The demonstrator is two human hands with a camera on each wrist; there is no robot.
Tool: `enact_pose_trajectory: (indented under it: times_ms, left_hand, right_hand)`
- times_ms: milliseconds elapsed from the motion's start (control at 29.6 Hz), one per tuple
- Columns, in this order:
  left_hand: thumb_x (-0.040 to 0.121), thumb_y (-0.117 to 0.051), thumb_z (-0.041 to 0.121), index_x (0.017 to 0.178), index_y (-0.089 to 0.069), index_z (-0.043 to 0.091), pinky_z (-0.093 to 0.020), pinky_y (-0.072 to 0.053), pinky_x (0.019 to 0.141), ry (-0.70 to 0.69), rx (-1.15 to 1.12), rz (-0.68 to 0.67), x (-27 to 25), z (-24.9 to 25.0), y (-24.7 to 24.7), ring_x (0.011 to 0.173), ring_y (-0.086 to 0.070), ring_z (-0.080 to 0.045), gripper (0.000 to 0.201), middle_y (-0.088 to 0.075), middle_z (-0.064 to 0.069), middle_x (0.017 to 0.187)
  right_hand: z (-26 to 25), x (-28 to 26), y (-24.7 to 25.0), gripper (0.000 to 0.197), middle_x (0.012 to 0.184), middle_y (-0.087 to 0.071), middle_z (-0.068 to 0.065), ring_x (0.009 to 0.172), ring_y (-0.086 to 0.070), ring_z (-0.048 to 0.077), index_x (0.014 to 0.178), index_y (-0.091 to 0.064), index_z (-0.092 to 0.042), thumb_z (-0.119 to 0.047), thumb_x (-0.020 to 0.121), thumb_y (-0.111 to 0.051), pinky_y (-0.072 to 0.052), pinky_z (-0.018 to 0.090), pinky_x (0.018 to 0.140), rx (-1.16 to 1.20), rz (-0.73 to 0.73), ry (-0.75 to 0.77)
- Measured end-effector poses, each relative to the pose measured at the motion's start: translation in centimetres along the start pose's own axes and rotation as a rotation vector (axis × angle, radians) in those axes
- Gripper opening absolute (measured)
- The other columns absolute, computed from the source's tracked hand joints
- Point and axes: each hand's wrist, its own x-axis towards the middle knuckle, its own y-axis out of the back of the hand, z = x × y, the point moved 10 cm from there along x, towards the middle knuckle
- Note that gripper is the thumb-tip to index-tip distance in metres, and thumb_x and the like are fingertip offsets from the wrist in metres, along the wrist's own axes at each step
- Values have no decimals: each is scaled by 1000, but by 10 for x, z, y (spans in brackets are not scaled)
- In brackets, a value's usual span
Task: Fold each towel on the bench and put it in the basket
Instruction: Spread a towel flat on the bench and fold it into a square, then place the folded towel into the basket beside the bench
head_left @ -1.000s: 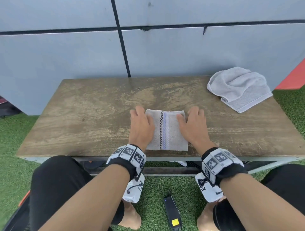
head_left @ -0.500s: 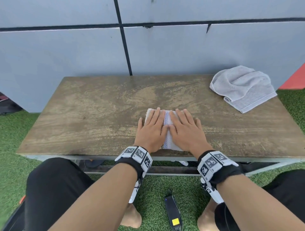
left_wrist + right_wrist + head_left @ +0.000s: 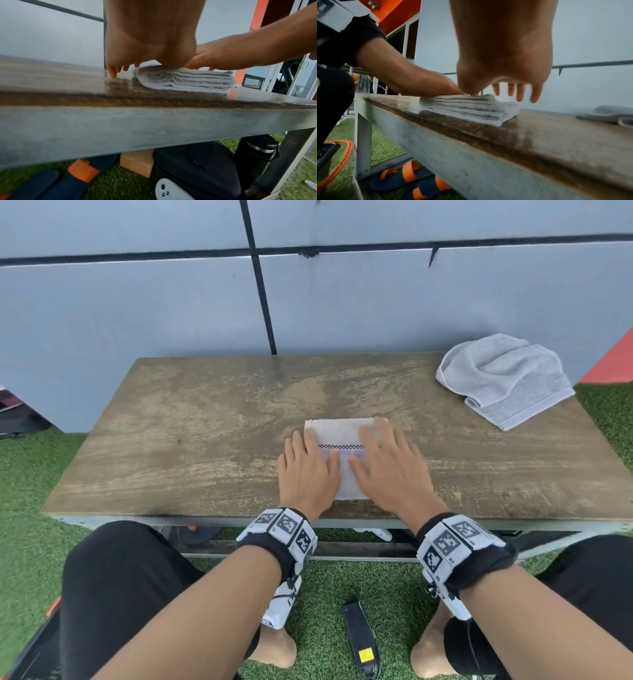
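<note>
A small folded white towel (image 3: 342,433) with a dark checked stripe lies in a thick stack near the front edge of the wooden bench (image 3: 191,440). Both hands lie flat on top of it with straight fingers. My left hand (image 3: 308,474) covers its left part and my right hand (image 3: 390,470) its right part. The wrist views show the towel's layers (image 3: 185,81) (image 3: 471,109) pressed under the heels of the left hand (image 3: 149,40) and right hand (image 3: 505,54). A crumpled grey towel (image 3: 503,378) sits at the bench's far right corner.
A grey panelled wall (image 3: 342,302) stands behind the bench. Under the bench lie sandals (image 3: 412,180), a black bag (image 3: 197,169) and a cardboard box (image 3: 137,162). A black device (image 3: 359,642) lies on the grass between my feet. An orange-rimmed object (image 3: 342,159) sits low on my left.
My hands moved from the towel's left and right sides onto its top, then spread slightly apart. The towel's stripe ran front to back; it now runs sideways.
</note>
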Motion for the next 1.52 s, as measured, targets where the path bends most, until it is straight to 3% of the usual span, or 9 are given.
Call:
enact_pose_trajectory:
  times_ms: [135,304,607,742,844,1012,1147,1316,1519]
  left_hand:
    - [101,-33,52,156,-11,2,-44,-13,123,95,-30,-30,0,-4,-7,153,-9,-30,78,-12,-17,165]
    - [94,-50,54,134,-45,1,-42,-32,110,122,15,10,7,-3,13,138,-35,-31,66,-40,-16,147]
    - [90,-62,51,111,-59,8,-44,-44,99,108,-22,-53,7,-3,14,118,-48,-30,48,-56,-8,119]
    - [92,-62,26,100,-64,13,-23,-50,56,12,-435,-196,-2,-2,19,72,-64,-23,16,-68,-1,82]
    - [93,-61,16,113,-65,19,-33,-57,72,-51,-632,-208,-15,3,59,85,-70,-23,21,-73,1,100]
    - [89,-69,11,111,-68,19,-49,-56,91,-64,-835,-61,-34,-36,154,101,-71,-21,23,-75,-1,107]
    - [85,-75,23,115,-69,20,-52,-55,94,59,-922,172,-78,-118,243,103,-72,-22,30,-75,-2,110]
    - [85,-72,43,98,-75,17,-48,-58,88,305,-877,395,-166,-233,313,96,-73,-21,30,-77,-3,102]
    - [94,-66,35,116,-65,18,-39,-59,79,571,-842,442,-246,-365,287,93,-72,-16,28,-75,-3,109]
  right_hand:
    - [6,-10,-42,59,169,8,-4,155,-1,29,159,-3,-34,-53,105,-14,-12,50,124,160,-170,-46]
    - [7,-10,-48,60,166,21,-9,155,10,28,159,8,-37,-56,104,-10,-2,47,123,185,-234,-39]
    - [7,-23,-48,73,164,29,-1,154,15,24,158,17,-30,-60,103,-21,2,45,124,286,-260,-68]
    - [22,-27,-46,90,167,13,11,155,6,30,159,-5,-6,-65,98,-36,-6,45,126,416,-314,-214]
    - [10,-18,-23,69,150,-35,12,142,-30,34,138,-45,-12,-66,98,-29,-31,52,114,551,-261,-240]
    - [-84,10,37,37,117,-60,-5,112,-56,17,126,-56,-18,-43,104,-39,-41,28,80,1124,-197,-194]
    - [-190,31,73,32,115,-66,3,108,-65,21,119,-56,-15,-22,88,-60,-53,36,82,1379,-200,-15]
    - [-346,18,106,46,117,-63,1,105,-64,12,133,-39,-19,-12,95,-62,-51,33,89,1247,-281,421]
    - [-472,-10,41,64,110,-65,-7,94,-68,14,138,-26,-32,-23,92,-70,-56,45,87,971,-436,659]
